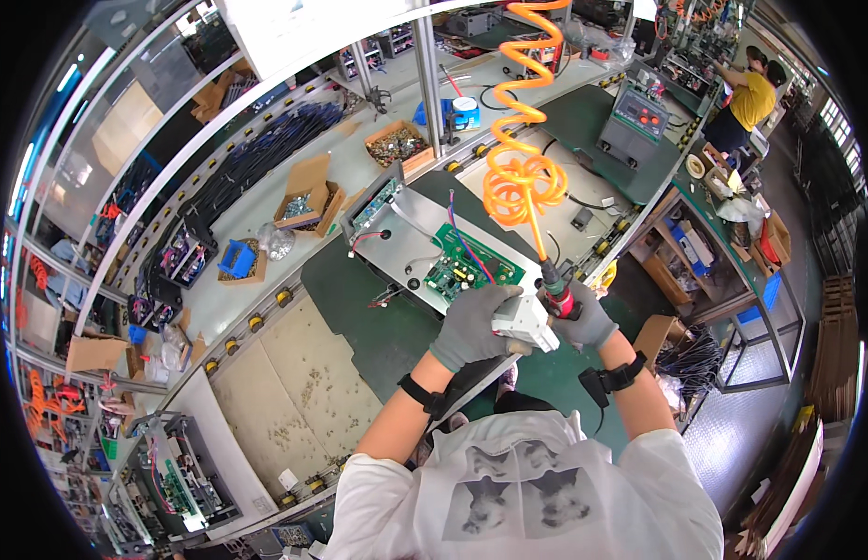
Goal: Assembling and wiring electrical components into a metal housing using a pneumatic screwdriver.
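Note:
My left hand (pixel 476 325), in a grey glove, is closed on a white boxy part (pixel 525 322) at the near right end of a metal chassis. My right hand (pixel 588 317), gloved too, grips a red and black air screwdriver (pixel 557 289) close beside that part; whether its tip touches is hidden. An orange coiled air hose (pixel 530 187) runs down to the tool from above. The flat silver chassis (pixel 411 219) carries a green circuit board (pixel 467 257) with red and blue wires, and lies on a dark green mat (pixel 345 299).
Along the bench stand an open carton of small parts (pixel 308 210), a box of screws (pixel 397 147) and a blue bin (pixel 237 259). A grey control unit (pixel 632 121) sits at the far right. A second open chassis (pixel 177 476) is at lower left. A person in yellow (pixel 751 98) works farther off.

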The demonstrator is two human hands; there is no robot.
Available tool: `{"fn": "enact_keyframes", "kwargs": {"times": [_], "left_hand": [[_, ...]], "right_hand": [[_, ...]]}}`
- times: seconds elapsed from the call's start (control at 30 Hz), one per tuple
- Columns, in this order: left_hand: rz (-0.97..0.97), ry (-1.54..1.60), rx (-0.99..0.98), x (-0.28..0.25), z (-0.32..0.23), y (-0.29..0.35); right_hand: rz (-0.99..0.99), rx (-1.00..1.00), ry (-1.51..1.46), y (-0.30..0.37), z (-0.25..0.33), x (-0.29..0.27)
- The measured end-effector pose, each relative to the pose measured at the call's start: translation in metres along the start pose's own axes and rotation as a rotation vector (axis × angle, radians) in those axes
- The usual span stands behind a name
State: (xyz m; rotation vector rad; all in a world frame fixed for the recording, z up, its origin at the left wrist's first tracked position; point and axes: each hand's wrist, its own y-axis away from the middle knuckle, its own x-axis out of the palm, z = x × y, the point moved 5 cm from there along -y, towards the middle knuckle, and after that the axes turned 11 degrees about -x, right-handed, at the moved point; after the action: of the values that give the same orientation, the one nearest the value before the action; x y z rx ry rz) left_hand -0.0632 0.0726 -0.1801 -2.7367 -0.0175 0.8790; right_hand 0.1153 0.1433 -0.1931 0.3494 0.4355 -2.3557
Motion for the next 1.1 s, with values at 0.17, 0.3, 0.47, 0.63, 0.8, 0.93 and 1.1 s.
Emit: {"fn": "enact_keyframes", "kwargs": {"times": [0.17,0.3,0.47,0.63,0.8,0.93,1.1], "left_hand": [[-0.181,0.09,-0.154,0.001,0.022,0.009],[-0.214,-0.115,-0.409,-0.003,0.016,-0.008],[-0.14,-0.514,-0.386,0.029,0.023,-0.012],[-0.181,-0.548,-0.123,0.039,0.024,-0.007],[-0.17,-0.607,-0.154,0.049,0.03,-0.018],[-0.115,-0.665,-0.08,0.065,0.028,-0.033],[-0.062,-0.547,-0.241,0.066,0.038,-0.034]], "right_hand": [[-0.01,-0.055,-0.085,-0.003,-0.002,0.001],[-0.096,-0.051,-0.188,0.009,-0.019,0.002],[-0.245,-0.019,-0.301,0.029,-0.041,0.009],[-0.324,0.145,-0.414,0.034,-0.063,0.011],[-0.215,0.325,-0.567,0.045,-0.073,0.006],[-0.133,0.394,-0.646,0.043,-0.063,-0.009],[-0.156,0.26,-0.391,0.043,-0.07,-0.015]]}}
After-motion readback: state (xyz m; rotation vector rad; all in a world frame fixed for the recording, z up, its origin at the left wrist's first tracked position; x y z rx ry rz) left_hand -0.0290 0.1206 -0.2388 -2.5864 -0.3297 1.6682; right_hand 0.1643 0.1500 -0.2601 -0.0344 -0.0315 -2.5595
